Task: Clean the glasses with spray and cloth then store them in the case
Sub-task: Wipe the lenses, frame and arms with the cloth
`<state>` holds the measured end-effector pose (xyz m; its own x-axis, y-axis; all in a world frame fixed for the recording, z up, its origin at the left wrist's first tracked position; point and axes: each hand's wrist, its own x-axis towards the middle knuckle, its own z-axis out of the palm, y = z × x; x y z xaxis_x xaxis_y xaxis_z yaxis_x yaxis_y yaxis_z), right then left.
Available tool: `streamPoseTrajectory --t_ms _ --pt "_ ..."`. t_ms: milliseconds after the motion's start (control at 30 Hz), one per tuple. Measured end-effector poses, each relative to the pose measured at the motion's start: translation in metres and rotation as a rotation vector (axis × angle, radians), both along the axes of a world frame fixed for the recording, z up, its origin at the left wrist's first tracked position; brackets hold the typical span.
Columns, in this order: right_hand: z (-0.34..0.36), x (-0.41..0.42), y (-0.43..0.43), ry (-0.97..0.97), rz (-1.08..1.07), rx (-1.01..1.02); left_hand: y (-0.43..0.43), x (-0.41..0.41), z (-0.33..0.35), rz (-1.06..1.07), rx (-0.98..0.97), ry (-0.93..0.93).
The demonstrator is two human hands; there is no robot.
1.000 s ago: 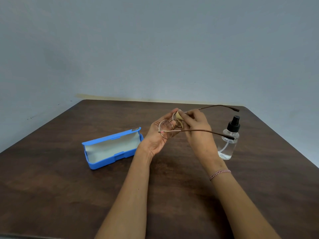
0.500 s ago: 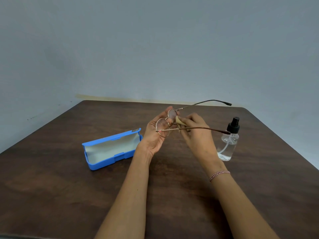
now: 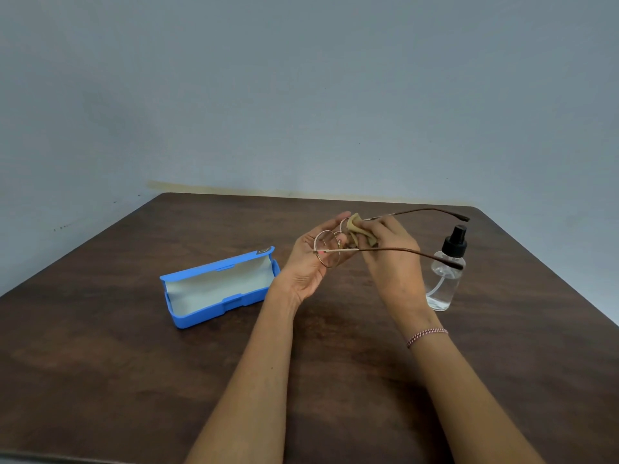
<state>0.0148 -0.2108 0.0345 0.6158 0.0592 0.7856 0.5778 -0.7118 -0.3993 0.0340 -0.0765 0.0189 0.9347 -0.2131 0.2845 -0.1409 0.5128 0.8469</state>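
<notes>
Thin round-rimmed glasses (image 3: 326,251) with brown temples unfolded to the right are held above the table. My left hand (image 3: 308,266) holds them at the front, fingers curled round the rims. My right hand (image 3: 390,256) pinches a small tan cloth (image 3: 356,231) against the far lens. A clear spray bottle (image 3: 447,276) with a black nozzle stands upright just right of my right hand. The blue glasses case (image 3: 217,289) lies open to the left, its pale lining showing.
A dark wooden table (image 3: 100,346) carries everything; its far edge meets a pale blue wall. A braided bracelet (image 3: 427,335) sits on my right wrist. The table's right edge runs close behind the bottle.
The cloth has shifted up over the far lens, and the glasses have tilted slightly with the temples swinging a little. The case and the bottle have stayed put.
</notes>
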Motion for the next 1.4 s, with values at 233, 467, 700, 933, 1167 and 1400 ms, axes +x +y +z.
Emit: streamPoseTrajectory --t_ms 233,467,700,933,1167,1400 --pt "0.001 -0.005 -0.001 0.087 -0.002 0.014 0.002 0.001 0.0 0.035 -0.023 0.027" --pt "0.009 -0.009 0.001 0.074 -0.027 0.378 -0.001 0.001 -0.002 -0.077 0.004 0.069" --pt "0.003 -0.011 0.006 -0.008 -0.126 0.106 -0.002 0.001 -0.003 -0.102 0.026 0.048" --pt "0.001 -0.007 0.007 0.041 0.114 0.019 0.004 0.005 -0.001 0.014 -0.081 0.017" --pt "-0.001 -0.002 0.002 0.018 0.031 0.068 0.001 0.0 0.0 -0.059 -0.093 0.05" --pt "-0.003 -0.003 0.009 -0.044 0.198 -0.006 0.009 -0.003 0.005 -0.033 -0.274 0.07"
